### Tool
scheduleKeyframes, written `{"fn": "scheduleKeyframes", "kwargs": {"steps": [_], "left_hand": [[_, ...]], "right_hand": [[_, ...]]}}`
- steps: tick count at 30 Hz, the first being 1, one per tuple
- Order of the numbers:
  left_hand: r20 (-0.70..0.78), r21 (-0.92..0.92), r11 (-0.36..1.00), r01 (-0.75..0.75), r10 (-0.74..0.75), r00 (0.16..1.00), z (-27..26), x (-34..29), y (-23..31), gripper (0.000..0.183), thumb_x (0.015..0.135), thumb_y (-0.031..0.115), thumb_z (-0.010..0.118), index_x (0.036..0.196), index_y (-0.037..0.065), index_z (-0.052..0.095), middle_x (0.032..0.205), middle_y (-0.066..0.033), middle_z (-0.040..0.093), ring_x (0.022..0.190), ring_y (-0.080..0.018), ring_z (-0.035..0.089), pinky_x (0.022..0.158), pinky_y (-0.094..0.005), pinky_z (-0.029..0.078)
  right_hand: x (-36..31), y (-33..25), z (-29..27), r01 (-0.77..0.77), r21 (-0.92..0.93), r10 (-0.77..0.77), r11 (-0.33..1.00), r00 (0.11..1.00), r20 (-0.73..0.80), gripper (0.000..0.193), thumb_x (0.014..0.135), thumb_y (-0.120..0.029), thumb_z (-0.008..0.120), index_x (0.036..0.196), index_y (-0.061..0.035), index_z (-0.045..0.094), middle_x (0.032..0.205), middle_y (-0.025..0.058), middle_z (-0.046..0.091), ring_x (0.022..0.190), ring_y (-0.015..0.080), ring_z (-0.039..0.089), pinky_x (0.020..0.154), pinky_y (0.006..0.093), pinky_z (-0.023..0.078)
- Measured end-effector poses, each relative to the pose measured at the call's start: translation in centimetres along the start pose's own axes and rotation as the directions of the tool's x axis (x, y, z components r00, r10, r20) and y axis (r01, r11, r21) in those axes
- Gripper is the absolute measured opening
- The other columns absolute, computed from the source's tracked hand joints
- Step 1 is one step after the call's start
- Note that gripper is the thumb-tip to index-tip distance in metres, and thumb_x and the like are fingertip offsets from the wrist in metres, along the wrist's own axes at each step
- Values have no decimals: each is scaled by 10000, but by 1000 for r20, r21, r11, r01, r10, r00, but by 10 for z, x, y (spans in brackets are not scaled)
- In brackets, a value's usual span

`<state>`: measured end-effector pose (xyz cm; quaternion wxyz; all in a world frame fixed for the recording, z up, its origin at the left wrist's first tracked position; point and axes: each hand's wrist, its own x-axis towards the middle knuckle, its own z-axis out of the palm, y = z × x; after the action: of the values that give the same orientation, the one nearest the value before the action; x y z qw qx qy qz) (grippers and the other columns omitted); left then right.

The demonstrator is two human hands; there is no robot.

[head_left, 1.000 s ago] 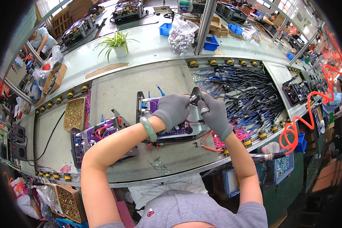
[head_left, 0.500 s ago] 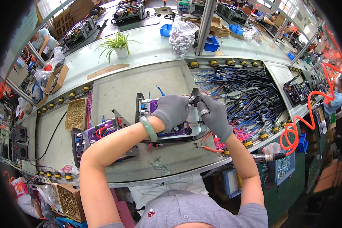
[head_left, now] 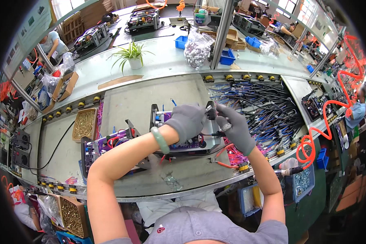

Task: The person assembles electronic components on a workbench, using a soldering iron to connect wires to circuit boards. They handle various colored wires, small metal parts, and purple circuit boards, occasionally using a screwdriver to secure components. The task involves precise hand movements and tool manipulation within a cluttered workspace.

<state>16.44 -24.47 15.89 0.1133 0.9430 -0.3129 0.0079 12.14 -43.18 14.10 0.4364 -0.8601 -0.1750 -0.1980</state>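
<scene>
My left hand (head_left: 187, 123), in a grey glove with a green bangle at the wrist, reaches over an open metal chassis (head_left: 215, 143) with a purple circuit board. Its fingers are closed at the chassis's black right end panel (head_left: 211, 110); what they pinch is hidden. My right hand (head_left: 239, 131), also grey-gloved, is just right of that panel, index finger and thumb apart. A shiny pale patch shows near its thumb; I cannot tell what it is. A second chassis with a purple board (head_left: 105, 147) sits left, partly behind my left forearm.
Black and blue cables (head_left: 264, 101) lie heaped to the right, with pink wires (head_left: 238, 156) nearer me. A box of small brass-coloured parts (head_left: 84, 125) is at left. An orange coiled hose (head_left: 309, 142) hangs at right. A potted plant (head_left: 135, 63) stands on the far shelf.
My right hand has drawn back slightly right and down from the end panel, its index finger and thumb parting. My left hand stays at the panel. The whole view has shifted slightly.
</scene>
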Motion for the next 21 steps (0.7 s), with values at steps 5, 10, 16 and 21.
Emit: {"fn": "scheduleKeyframes", "kwargs": {"steps": [5,10,16,21], "left_hand": [[25,-86,996,-15,18,1000,-17,-14,11,277,967,278,516,962,37,652,867,-155,677,806,-368,680,729,-483,538],[-79,-707,707,-8,-68,995,-8,-19,-2,258,933,264,562,903,38,682,835,-152,676,791,-361,670,724,-466,533],[-150,-222,975,0,-34,988,18,-10,-18,170,872,230,607,884,87,698,844,-130,670,771,-350,664,701,-456,526],[-147,-156,987,-35,12,989,20,-6,-17,162,866,236,611,878,95,689,856,-127,664,756,-351,665,689,-473,523]], "right_hand": [[16,-17,-11,231,-157,-226,960,973,52,155,835,-176,745,945,-75,703,828,97,660,760,284,647,671,384,509],[17,-11,-14,196,-79,-190,977,979,81,127,829,-131,740,936,-73,703,876,104,660,792,296,659,704,397,519],[-6,10,24,-310,84,307,947,950,54,400,833,-134,703,1192,-12,573,1007,195,675,865,390,677,731,471,521],[-4,18,18,-170,-185,196,968,971,133,326,846,-142,637,1143,-25,575,888,223,677,830,418,662,724,489,515]]}}
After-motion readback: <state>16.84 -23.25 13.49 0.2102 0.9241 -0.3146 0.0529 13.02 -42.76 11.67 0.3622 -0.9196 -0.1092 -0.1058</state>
